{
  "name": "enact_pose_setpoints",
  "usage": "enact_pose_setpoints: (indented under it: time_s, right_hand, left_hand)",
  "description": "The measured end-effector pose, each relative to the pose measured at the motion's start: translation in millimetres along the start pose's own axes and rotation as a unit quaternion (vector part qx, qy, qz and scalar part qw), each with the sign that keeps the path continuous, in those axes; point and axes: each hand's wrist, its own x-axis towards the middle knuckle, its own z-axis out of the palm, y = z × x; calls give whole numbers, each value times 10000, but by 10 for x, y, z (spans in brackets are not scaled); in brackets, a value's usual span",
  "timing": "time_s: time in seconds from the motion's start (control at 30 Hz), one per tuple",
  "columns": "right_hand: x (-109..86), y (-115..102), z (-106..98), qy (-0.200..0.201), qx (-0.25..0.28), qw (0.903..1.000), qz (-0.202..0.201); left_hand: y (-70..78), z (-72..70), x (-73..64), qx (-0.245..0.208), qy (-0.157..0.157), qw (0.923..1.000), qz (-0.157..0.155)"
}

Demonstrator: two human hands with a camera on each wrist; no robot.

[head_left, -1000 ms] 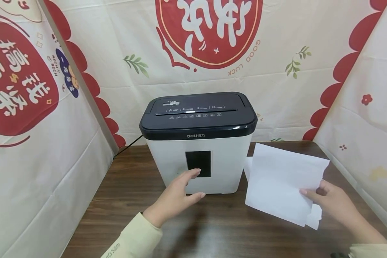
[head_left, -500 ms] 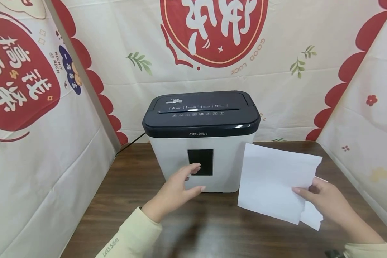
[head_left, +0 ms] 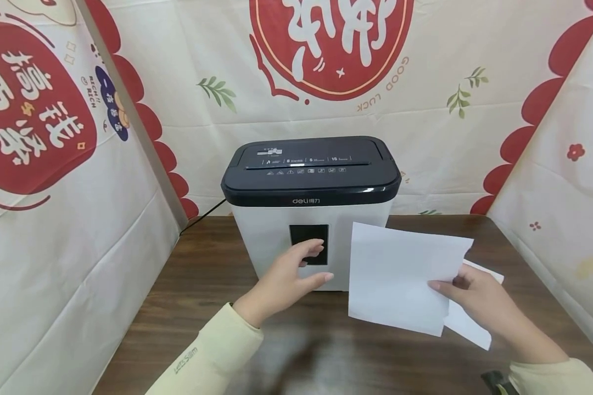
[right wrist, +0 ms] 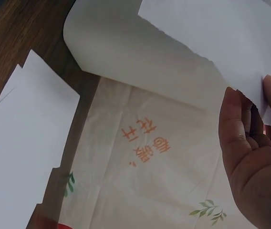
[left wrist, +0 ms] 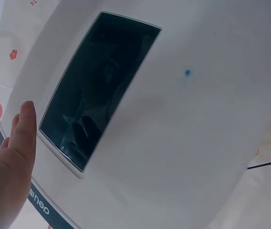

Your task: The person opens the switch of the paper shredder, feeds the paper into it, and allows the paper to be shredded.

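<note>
A paper shredder [head_left: 264, 236] with a black lid and pale body stands at the back middle of the table. My right hand [head_left: 479, 296] pinches a white sheet of paper [head_left: 395, 274] by its right edge, between thumb and fingers. In the right wrist view the edge of this sheet [right wrist: 197, 28] is torn and ragged. Its left part overlaps the shredder's front in the head view. My left hand [head_left: 286, 282] hovers before the shredder's dark window [head_left: 308, 233], holding nothing, thumb and fingers spread apart. In the left wrist view straight fingers [left wrist: 25, 133] show beside the window.
More white paper [head_left: 469, 327] lies on the wooden table [head_left: 202, 307] behind and under my right hand, partly hidden. A black cord [head_left: 202, 216] runs from the shredder to the left. Printed cloth [head_left: 178, 109] walls in the back and both sides.
My right hand has brought the held sheet leftward, in front of the shredder, exposing more of the paper on the table. My left hand has shifted slightly right and up.
</note>
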Motion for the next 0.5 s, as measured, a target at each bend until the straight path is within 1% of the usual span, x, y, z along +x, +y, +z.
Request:
enact_pose_setpoints:
  time_s: [0.07,0.13,0.2,0.37,0.5]
  right_hand:
    - [5,-48,17,-42,-4,10000,81]
    - [17,-89,30,-78,-31,9999,60]
    - [28,-121,45,-111,-67,9999,-19]
    - [42,-178,96,-164,91,9994,-302]
    - [46,-249,134,-208,192,9987,-432]
  left_hand:
    - [21,11,26,-141,-6,9999,-38]
    - [35,16,47,-272,-12,9996,-75]
    - [45,19,63,-375,-19,9993,-85]
    - [79,23,96,-478,-15,9988,-54]
    - [111,18,126,-556,0,9984,-37]
